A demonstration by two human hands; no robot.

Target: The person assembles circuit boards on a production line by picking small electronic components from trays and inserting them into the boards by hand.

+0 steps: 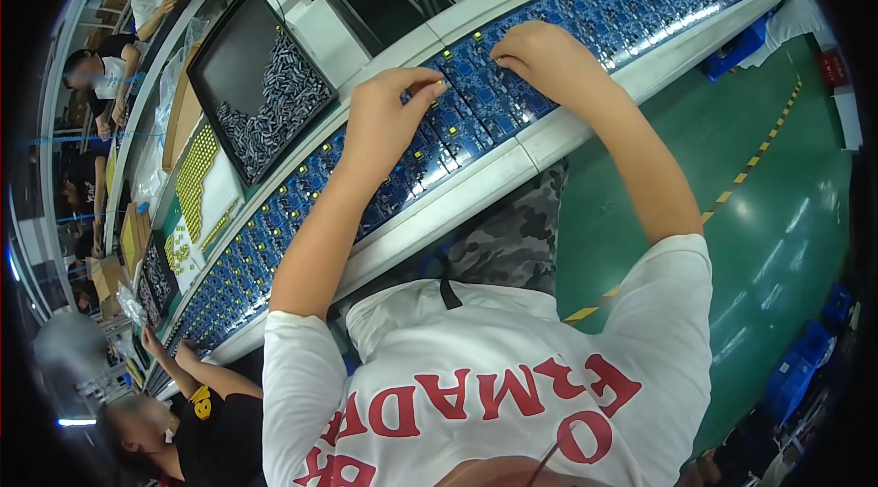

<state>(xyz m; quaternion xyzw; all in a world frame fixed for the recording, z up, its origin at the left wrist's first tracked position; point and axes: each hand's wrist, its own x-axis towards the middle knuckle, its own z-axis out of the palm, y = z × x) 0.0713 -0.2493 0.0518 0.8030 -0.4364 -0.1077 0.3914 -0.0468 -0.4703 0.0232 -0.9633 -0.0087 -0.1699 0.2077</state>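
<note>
A long row of blue circuit boards runs on a pale conveyor from the near left to the far right of the scene. Both of the person's hands rest on the boards in the middle of this row.

The left hand lies knuckles up, with thumb and fingertips pinched together at its far edge, touching a board; anything held in the pinch is too small to tell. The right hand sits just to the right and a little farther off, fingers curled down together onto the next boards. Whether it grips anything cannot be told. The two hands are near each other but apart.

Beyond the conveyor, to the far left of the hands, stands a black square tray with a heap of small dark grey parts in its right half. Left of it lies a flat sheet packed with small yellow parts, and nearer still a white sheet with a few yellow pieces.

Another person in a black shirt sits at the near left, one hand reaching to the boards. More people work along the far left.

On the right, the green floor bears a yellow and black striped line. A small red box stands at the far right, and blue crates at the near right.
</note>
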